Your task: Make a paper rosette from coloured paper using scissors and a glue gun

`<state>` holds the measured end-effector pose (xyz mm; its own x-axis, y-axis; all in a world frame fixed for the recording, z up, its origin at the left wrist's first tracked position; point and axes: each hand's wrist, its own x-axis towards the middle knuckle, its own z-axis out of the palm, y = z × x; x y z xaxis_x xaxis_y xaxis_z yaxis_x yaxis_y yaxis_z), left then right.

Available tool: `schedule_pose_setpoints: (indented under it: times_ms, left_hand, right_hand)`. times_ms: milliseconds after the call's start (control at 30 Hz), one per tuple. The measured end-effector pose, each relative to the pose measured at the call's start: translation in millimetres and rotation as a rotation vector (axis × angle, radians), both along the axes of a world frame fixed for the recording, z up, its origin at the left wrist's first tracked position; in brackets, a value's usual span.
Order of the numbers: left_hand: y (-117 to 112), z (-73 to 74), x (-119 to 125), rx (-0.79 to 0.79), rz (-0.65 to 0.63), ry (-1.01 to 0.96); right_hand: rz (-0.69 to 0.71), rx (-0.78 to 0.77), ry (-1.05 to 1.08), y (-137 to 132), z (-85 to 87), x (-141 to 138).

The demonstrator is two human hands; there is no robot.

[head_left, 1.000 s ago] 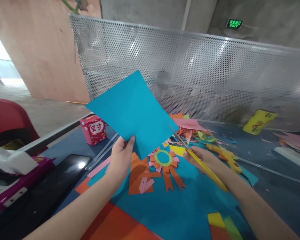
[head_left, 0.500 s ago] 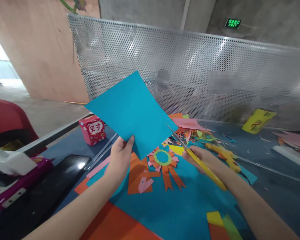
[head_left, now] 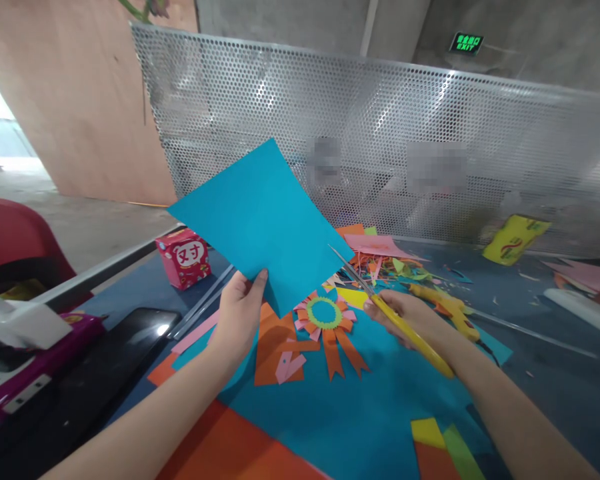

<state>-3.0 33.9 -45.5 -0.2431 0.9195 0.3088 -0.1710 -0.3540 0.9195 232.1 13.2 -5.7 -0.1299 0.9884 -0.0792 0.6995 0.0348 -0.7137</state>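
Note:
My left hand [head_left: 241, 308] pinches a blue sheet of paper [head_left: 265, 220] near its lower edge, thumb on the near face, and the sheet is held up tilted above the table. In my right hand [head_left: 395, 317] is a pair of yellow-handled scissors [head_left: 415, 340]. Their blades lie at the sheet's right corner, one blade tip showing in front of the paper. Beneath, a paper rosette [head_left: 324, 313] in orange, pink and light green, with two orange tails, rests on blue paper. Orange paper [head_left: 270, 357] with small pink strips lies left of it.
A yellow glue gun [head_left: 447, 310] lies right of my right hand. Behind are paper scraps [head_left: 380, 263] and a yellow packet [head_left: 515, 240]. A red box [head_left: 184, 259], a black phone [head_left: 130, 347] and a purple power strip [head_left: 40, 363] are leftward. A perforated metal screen [head_left: 240, 100] stands behind.
Almost nothing differs. The whole view has shifted very slightly; both hands, the blue sheet and the scissors keep nearly the same positions.

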Motion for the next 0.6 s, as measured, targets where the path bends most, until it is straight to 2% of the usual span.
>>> schedule_pose_setpoints:
  times_ms: [600]
  left_hand:
    - [-0.4,1.9,-0.4,-0.014,0.03,0.013]
  right_hand:
    - [-0.014,-0.005,-0.061,1.4,0.6,1.6]
